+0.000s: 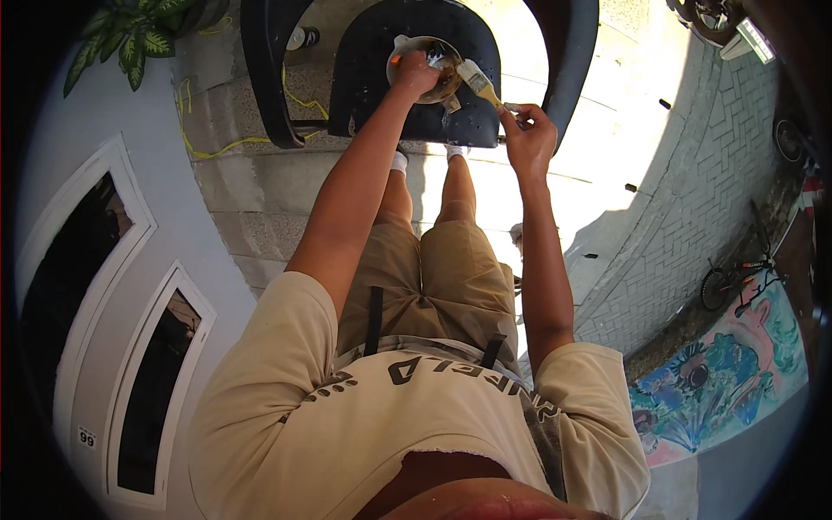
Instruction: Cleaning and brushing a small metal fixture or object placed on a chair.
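My right hand (532,140) grips the pale handle of a flat paintbrush (480,79). The brush slants up and left, its whitish bristles at the right rim of a round, stained container (404,47). My left hand (419,73) reaches into that container with its fingers bent down. A small orange piece and something shiny show beside the fingers, but what they hold is hidden. Under the container is the black seat (364,97) of an armchair, dotted with light specks. A small tan tab (451,104) juts out at the container's lower edge.
Chair arms (263,71) flank the seat. A can (302,38) and a yellow cord (221,153) lie on the paved ground (286,182) to the left. A potted plant (133,42) stands by the grey wall (162,195). At right are a bicycle (734,279) and a painted mural (728,377).
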A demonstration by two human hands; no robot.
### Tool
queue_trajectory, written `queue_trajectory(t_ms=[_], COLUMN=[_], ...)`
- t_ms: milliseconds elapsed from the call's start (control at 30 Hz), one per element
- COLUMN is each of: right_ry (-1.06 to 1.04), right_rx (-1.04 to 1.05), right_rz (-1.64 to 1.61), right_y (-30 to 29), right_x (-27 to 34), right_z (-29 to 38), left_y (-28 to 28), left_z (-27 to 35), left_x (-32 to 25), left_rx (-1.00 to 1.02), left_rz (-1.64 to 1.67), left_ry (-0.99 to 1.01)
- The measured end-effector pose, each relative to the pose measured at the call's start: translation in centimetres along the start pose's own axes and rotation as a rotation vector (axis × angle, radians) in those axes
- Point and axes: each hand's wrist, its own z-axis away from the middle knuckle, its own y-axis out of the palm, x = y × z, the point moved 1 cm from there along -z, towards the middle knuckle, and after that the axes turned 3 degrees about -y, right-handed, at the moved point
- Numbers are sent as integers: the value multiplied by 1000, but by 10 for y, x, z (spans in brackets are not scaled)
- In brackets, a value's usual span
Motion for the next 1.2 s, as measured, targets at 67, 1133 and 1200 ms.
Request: queue_trajectory(t_ms=[67, 1133, 1200], right_ry=[3, 3, 27], right_rx=[4, 15, 11], right_rz=[4, -38, -19], right_y=[0, 1, 1], right_x=[0, 1, 0], right_z=[1, 3, 4], left_y=[3, 44, 41], left_z=[-3, -39, -39], left_x=[-1, 17, 15], left_rx=[-43, 101, 114], left_rz=[-36, -319, -337], left_ry=[31, 96, 120])
